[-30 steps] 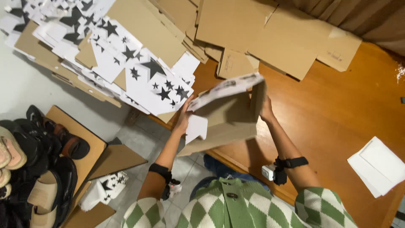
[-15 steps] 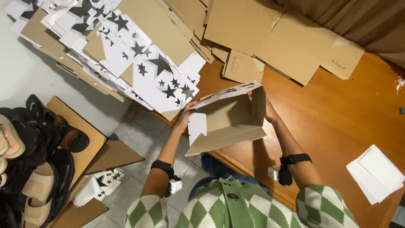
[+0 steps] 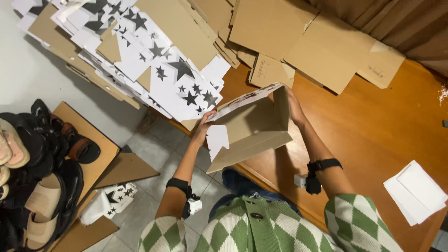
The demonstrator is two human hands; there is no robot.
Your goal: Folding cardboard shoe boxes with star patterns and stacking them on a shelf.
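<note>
A half-folded box (image 3: 252, 126) is held over the near edge of the wooden table (image 3: 373, 135), its open brown inside facing the camera and a white flap hanging at its left. The left hand (image 3: 204, 127) grips the box's left wall, fingers curled over the edge. The right hand (image 3: 295, 109) presses against the right wall from outside; its fingers are hidden behind the panel, so their spread cannot be told. Far left lies a heap of white star-printed flats (image 3: 177, 79), with plain brown flats (image 3: 298, 37) beyond. White sheets (image 3: 415, 191) lie at the right. Shoes (image 3: 37, 158) sit on the floor, left.
</note>
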